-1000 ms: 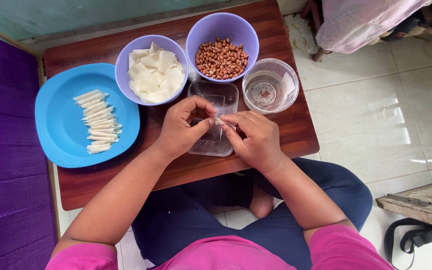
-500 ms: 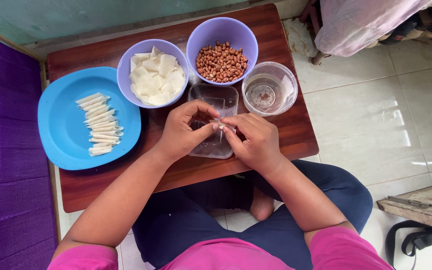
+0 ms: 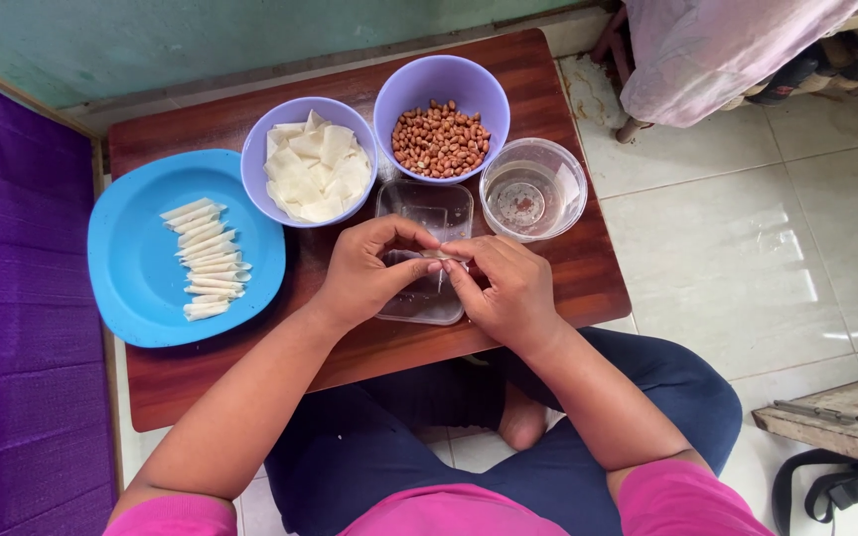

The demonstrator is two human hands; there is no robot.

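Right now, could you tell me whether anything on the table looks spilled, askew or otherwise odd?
Nothing stands out. The peanuts stay inside their purple bowl, the white wrappers in theirs, and the rolled pieces lie in a tidy row on the blue plate. Both hands pinch a small piece over the clear tray.

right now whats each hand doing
Left hand: closed, pinching one end of a small wrapper roll.
Right hand: closed, pinching the roll's other end.

Glossy dark wood tabletop point(image 3: 548, 89); smooth plastic blue plate point(image 3: 131, 298) and purple bowls point(image 3: 429, 84); clear plastic tray point(image 3: 439, 203); shiny tiled floor point(image 3: 747, 248).
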